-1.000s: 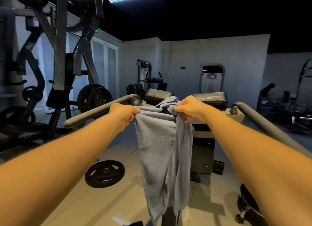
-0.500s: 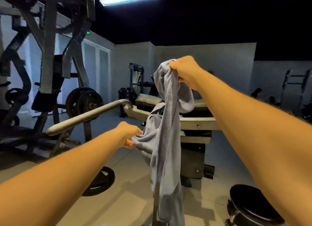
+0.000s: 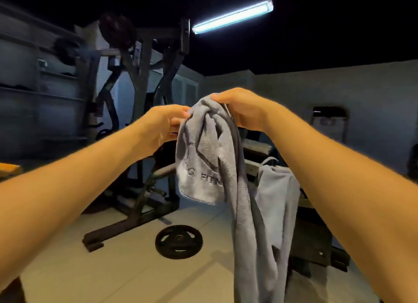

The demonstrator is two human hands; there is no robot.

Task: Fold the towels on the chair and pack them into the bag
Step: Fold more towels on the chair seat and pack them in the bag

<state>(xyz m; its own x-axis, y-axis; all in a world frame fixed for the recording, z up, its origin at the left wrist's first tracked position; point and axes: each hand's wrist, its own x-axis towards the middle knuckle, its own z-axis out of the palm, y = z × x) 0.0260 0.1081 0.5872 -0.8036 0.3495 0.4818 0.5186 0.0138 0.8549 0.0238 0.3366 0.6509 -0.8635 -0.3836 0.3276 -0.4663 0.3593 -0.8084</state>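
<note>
Your left grip (image 3: 162,124) has risen beside your right grip (image 3: 239,108). Both pinch the towel (image 3: 203,158), bunched below them, so find corners before folding.

Pale floor (image 3: 117,271), 1 black weight plate (image 3: 178,241) flat on it, grey towel (image 3: 279,203) draped over bench (image 3: 313,241)

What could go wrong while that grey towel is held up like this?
The grey towel hangs bunched and twisted from the right hand and left hand, so a fold may come out crooked. Its long end drops below the picture's edge and might drag on the floor. It may also snag the second towel draped behind it.
</note>
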